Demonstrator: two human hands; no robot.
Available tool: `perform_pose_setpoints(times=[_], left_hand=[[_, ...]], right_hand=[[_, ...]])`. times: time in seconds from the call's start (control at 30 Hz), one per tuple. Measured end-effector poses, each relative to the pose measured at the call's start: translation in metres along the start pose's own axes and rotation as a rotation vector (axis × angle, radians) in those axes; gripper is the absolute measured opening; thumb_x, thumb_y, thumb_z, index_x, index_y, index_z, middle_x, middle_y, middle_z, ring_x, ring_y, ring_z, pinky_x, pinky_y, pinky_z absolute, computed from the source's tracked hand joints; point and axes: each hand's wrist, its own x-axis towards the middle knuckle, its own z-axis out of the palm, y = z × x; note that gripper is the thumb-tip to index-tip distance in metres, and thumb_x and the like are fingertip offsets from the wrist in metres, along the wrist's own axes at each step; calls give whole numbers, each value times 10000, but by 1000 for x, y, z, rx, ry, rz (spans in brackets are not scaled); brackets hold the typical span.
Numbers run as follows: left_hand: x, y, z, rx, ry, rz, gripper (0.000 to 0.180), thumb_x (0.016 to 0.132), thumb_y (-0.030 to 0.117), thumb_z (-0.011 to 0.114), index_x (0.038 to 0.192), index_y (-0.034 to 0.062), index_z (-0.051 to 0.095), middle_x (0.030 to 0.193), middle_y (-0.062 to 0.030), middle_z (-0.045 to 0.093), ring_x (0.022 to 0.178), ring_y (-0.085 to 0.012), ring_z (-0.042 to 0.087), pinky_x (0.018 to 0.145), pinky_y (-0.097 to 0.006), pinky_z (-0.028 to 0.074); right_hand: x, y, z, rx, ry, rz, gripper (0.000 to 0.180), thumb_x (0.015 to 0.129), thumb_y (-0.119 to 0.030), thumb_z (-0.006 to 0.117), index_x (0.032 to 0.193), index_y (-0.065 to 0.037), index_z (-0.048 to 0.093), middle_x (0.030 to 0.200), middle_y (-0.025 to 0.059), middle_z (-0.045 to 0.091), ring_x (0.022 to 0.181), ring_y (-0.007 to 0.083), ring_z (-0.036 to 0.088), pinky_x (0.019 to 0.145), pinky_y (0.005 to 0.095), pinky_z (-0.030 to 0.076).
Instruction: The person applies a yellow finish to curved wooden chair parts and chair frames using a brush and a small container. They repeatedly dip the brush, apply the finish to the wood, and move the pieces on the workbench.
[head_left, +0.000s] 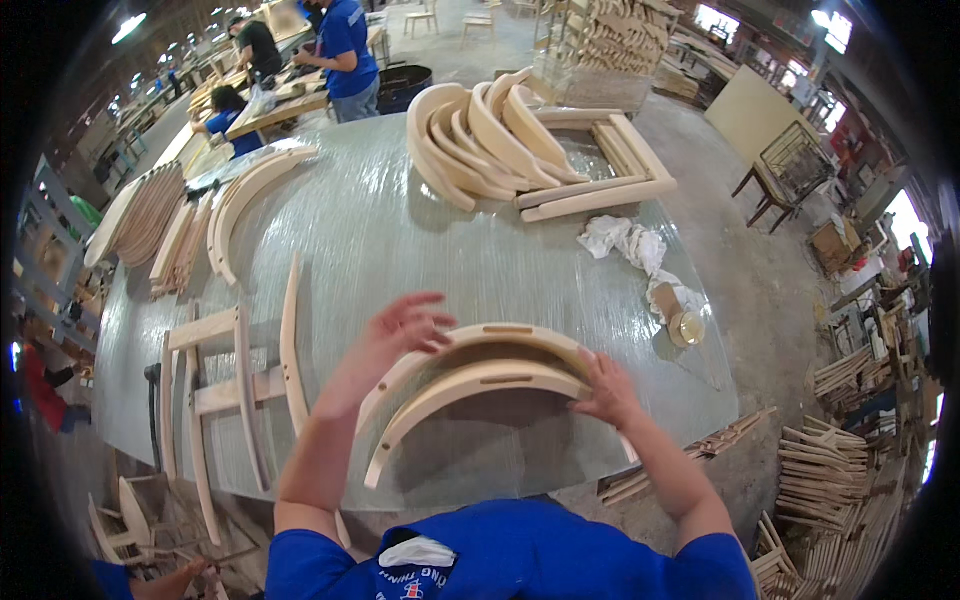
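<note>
Two pale curved wooden chair rails [455, 381] lie one behind the other as arches on the plastic-covered table [370, 230] in front of me. Each has a long slot at its crown, and small round holes show near their left ends. My right hand [608, 390] grips the right side of the rails, its thumb by the nearer one and its fingers at the farther one. Over the left part of the farther rail, my left hand [408, 325] is raised with fingers apart, slightly blurred and holding nothing.
Left of me stands a partial wooden chair frame [245, 390]. Curved wooden parts [470, 140] and straight frame pieces [600, 190] are piled at the far side. White cloth [630, 245] and a jar [686, 329] lie right. People [345, 50] work beyond the table.
</note>
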Motion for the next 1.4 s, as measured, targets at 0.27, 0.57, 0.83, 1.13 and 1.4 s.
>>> perform_pose_setpoints(times=[0.27, 0.57, 0.83, 1.13, 1.4], left_hand=[[257, -92, -114, 249, 576, -73, 719, 784, 370, 651, 1361, 93, 323, 1316, -210, 421, 1182, -290, 451, 846, -400, 462], [447, -156, -146, 274, 1029, 127, 731, 734, 234, 626, 1345, 14, 290, 1255, -275, 452, 1124, -406, 487, 980, -421, 381], [354, -115, -206, -779, 543, 119, 558, 743, 92, 518, 1252, -23, 320, 1083, -186, 512, 905, -356, 613, 765, -452, 539], [147, -93, -34, -718, 1, 30, 666, 741, 187, 495, 1344, -18, 303, 1319, -135, 425, 1187, -333, 463, 976, -466, 413], [96, -48, 89, 157, -853, -320, 343, 945, 222, 482, 1194, -14, 496, 1062, -92, 602, 926, -162, 594, 822, -296, 475]], right_hand=[[35, -12, 21, -57, 89, 35, 890, 553, -365, 767, 1339, -258, 364, 1130, 135, 447, 1027, 353, 458, 886, 467, 367], [33, -11, 15, 33, 92, 56, 877, 460, -314, 816, 1263, -233, 474, 1150, 130, 480, 1041, 325, 490, 868, 457, 395], [46, -15, 10, 194, 88, 19, 789, 542, -294, 802, 1258, -237, 475, 1182, 157, 488, 1045, 344, 485, 879, 446, 408], [181, -82, -47, 1226, 164, 130, 809, 809, -291, 659, 1424, -60, 186, 1322, 191, 408, 1185, 270, 441, 948, 398, 390], [207, -30, -122, 1012, 388, -93, 499, 775, -164, 653, 1232, -33, 505, 950, 66, 644, 827, 151, 609, 748, 304, 483]])
